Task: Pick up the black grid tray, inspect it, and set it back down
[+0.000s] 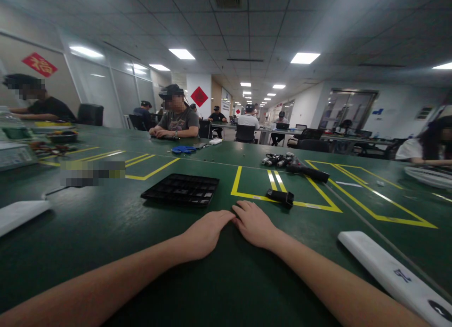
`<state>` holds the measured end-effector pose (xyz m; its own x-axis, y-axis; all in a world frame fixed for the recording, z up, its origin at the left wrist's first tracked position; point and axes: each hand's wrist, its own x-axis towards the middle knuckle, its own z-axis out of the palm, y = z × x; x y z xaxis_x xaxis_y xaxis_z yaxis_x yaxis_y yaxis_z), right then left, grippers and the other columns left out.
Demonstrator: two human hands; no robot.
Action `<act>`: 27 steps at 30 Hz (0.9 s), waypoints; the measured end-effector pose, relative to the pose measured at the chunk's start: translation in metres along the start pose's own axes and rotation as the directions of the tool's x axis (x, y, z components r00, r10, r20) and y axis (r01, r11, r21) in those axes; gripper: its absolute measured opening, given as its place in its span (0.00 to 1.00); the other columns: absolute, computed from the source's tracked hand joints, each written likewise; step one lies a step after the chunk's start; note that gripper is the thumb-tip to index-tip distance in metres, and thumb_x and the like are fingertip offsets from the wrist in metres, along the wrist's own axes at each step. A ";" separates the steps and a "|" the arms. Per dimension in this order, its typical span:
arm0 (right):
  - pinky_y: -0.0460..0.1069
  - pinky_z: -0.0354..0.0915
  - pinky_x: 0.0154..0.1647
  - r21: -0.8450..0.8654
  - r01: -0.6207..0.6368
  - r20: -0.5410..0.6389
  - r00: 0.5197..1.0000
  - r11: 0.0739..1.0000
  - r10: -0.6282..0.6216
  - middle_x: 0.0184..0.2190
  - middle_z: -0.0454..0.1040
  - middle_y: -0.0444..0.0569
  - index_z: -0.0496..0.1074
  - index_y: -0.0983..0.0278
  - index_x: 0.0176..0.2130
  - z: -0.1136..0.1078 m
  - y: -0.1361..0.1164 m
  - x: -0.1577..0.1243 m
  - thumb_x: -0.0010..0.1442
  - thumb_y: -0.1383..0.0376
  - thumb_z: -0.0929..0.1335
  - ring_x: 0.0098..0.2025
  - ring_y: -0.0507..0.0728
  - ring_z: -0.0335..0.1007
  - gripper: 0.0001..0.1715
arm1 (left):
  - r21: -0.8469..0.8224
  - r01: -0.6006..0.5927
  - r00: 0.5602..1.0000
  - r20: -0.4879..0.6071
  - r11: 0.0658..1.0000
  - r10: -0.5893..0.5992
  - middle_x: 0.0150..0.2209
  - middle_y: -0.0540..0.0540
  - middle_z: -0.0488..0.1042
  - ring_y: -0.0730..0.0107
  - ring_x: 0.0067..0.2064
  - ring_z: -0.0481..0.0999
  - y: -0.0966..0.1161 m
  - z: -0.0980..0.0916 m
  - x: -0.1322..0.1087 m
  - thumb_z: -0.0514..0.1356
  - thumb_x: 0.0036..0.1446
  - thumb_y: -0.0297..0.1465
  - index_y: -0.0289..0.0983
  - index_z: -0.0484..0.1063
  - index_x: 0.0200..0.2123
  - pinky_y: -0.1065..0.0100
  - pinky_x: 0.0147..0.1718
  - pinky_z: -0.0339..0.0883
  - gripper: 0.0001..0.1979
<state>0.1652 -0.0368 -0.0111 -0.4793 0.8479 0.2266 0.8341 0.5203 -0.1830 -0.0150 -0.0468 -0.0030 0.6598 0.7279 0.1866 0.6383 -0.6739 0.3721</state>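
Note:
My left hand [206, 232] and my right hand [254, 222] lie flat on the green table [106, 233], fingers stretched out, fingertips touching each other. Neither holds anything. Just beyond the left hand sits a black compartment tray [181, 189]. A small black block-shaped part [280, 197] lies a little past the right hand on a yellow line. Farther back rest a black cylindrical tool [309, 172] and a cluster of small metal and black parts [277, 160].
A white strip with dark marks [391, 273] lies at the right front, a white flat item [19, 214] at the left edge. Blue scissors [183, 149] lie across the table before a seated person [176, 120]. Other people sit left, right and behind.

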 end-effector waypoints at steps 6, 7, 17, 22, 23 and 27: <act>0.55 0.54 0.53 -0.074 0.043 -0.085 0.995 0.996 -0.049 0.48 0.68 0.52 0.66 0.63 0.49 -0.021 0.026 0.007 0.61 0.60 0.55 0.51 0.58 0.60 0.22 | 0.152 -0.008 0.997 -0.071 0.988 0.019 0.53 0.43 0.63 0.64 0.53 0.61 0.004 -0.010 -0.003 0.49 0.57 0.32 0.37 0.58 0.53 0.61 0.52 0.54 0.20; 0.56 0.52 0.54 -0.107 -0.016 -0.128 0.992 0.994 0.002 0.48 0.68 0.52 0.66 0.64 0.49 -0.025 0.036 0.008 0.61 0.61 0.55 0.51 0.58 0.60 0.22 | 0.193 0.012 0.994 -0.105 0.981 0.008 0.52 0.42 0.63 0.62 0.52 0.61 0.004 -0.011 -0.004 0.50 0.56 0.34 0.36 0.59 0.52 0.60 0.51 0.55 0.20; 0.54 0.57 0.45 -0.179 -0.494 -0.138 0.869 0.851 0.475 0.45 0.69 0.59 0.65 0.68 0.49 -0.017 0.120 -0.006 0.61 0.56 0.52 0.46 0.63 0.63 0.27 | 0.275 0.042 0.997 0.048 0.961 -0.058 0.35 0.46 0.68 0.68 0.36 0.68 -0.011 -0.016 0.002 0.45 0.59 0.31 0.36 0.66 0.36 0.67 0.35 0.61 0.11; 0.54 0.56 0.45 -0.199 -0.494 -0.155 0.868 0.846 0.471 0.45 0.69 0.59 0.65 0.68 0.49 -0.016 0.119 -0.003 0.61 0.55 0.53 0.46 0.64 0.62 0.27 | 0.209 0.126 0.991 -0.071 0.970 -0.113 0.36 0.46 0.66 0.69 0.35 0.67 -0.010 -0.014 0.005 0.46 0.59 0.33 0.36 0.63 0.38 0.68 0.33 0.61 0.10; 0.53 0.56 0.46 -0.200 -0.497 -0.152 0.867 0.844 0.474 0.45 0.69 0.59 0.65 0.68 0.49 -0.016 0.120 -0.003 0.61 0.55 0.53 0.46 0.63 0.62 0.27 | 0.199 0.140 0.987 -0.104 0.970 -0.121 0.38 0.46 0.66 0.70 0.35 0.67 -0.009 -0.013 0.006 0.46 0.58 0.34 0.36 0.63 0.41 0.68 0.33 0.62 0.11; 0.53 0.55 0.46 -0.201 -0.501 -0.154 0.865 0.842 0.478 0.46 0.69 0.59 0.65 0.68 0.49 -0.017 0.121 -0.003 0.61 0.56 0.53 0.47 0.63 0.62 0.27 | 0.265 0.116 0.991 -0.098 0.957 -0.093 0.41 0.44 0.64 0.68 0.37 0.68 -0.009 -0.010 0.014 0.48 0.58 0.35 0.36 0.63 0.43 0.68 0.34 0.62 0.13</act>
<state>0.2721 0.0218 -0.0175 0.0259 0.9664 0.2557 0.9972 -0.0069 -0.0748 -0.0158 -0.0294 0.0049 0.5553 0.7966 0.2390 0.7928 -0.5939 0.1374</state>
